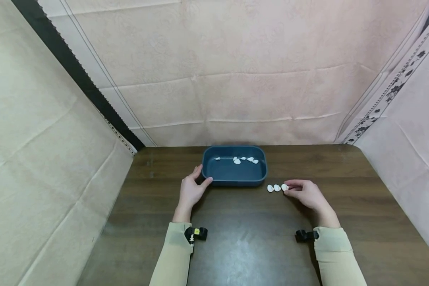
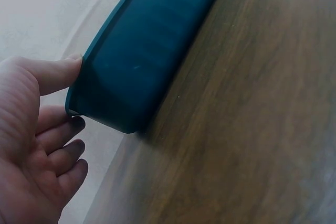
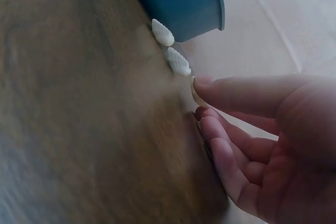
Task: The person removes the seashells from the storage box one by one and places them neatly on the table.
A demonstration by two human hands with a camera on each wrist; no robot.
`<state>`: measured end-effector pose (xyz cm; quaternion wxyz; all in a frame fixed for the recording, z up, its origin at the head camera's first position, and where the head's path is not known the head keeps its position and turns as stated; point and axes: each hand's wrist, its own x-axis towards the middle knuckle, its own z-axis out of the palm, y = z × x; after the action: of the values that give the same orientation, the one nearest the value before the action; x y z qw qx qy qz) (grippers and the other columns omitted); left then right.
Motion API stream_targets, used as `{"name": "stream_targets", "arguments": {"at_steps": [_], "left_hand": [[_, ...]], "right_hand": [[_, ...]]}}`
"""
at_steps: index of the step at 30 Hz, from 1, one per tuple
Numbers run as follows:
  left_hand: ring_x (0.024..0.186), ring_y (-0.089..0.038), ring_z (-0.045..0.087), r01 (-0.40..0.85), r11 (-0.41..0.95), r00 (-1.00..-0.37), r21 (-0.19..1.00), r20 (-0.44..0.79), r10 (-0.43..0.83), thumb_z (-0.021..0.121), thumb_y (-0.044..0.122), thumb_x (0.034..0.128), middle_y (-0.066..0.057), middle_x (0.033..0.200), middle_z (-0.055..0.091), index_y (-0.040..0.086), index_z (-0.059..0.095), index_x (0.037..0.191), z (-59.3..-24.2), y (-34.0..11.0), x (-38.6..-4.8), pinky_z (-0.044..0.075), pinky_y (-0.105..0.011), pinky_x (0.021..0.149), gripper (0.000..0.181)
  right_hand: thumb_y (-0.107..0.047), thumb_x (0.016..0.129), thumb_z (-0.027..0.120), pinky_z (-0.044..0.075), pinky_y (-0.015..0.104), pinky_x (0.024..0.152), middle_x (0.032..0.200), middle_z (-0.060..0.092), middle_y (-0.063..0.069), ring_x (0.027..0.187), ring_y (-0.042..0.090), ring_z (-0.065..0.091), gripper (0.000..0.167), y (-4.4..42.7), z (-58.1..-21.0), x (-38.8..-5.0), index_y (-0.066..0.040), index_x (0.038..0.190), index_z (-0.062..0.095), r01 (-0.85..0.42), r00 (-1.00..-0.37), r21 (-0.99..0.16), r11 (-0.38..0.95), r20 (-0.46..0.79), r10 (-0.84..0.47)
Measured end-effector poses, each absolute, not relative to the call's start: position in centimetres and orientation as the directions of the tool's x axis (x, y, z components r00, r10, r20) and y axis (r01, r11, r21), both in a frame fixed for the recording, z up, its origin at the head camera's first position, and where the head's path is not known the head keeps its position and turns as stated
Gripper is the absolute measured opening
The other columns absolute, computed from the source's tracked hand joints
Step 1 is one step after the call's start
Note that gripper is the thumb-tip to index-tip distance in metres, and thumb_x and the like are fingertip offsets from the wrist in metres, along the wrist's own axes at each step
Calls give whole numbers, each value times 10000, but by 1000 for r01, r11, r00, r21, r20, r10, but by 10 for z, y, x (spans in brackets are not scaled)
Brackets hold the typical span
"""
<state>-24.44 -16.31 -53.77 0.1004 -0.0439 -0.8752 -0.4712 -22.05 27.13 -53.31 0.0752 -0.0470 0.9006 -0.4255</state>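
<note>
Left hand part-spread round the near left corner of the one tray, thumb and fingers on it; right hand narrowed to a pinch, one white shell between thumb and fingers. Two loose shells on the table, just left of the right hand, near the tray's near right corner. Six shells counted inside the tray, which sits between the hands, toward the far edge.
</note>
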Motion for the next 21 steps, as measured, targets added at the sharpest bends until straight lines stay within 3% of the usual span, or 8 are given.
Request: {"name": "stream_targets", "arguments": {"at_steps": [21], "left_hand": [[1498,-280,468,160,555,-977,816,211,-29,835,271,964,-90,1551,570,37,568,1534,-537,-162,-244,373,-478,1226,672]], "right_hand": [[-172,954,832,547,378,832,1032,767,83,902,218,693,332,266,-536,-221,-12,1236,760,-35,-991,-753,657,-61,-123]]}}
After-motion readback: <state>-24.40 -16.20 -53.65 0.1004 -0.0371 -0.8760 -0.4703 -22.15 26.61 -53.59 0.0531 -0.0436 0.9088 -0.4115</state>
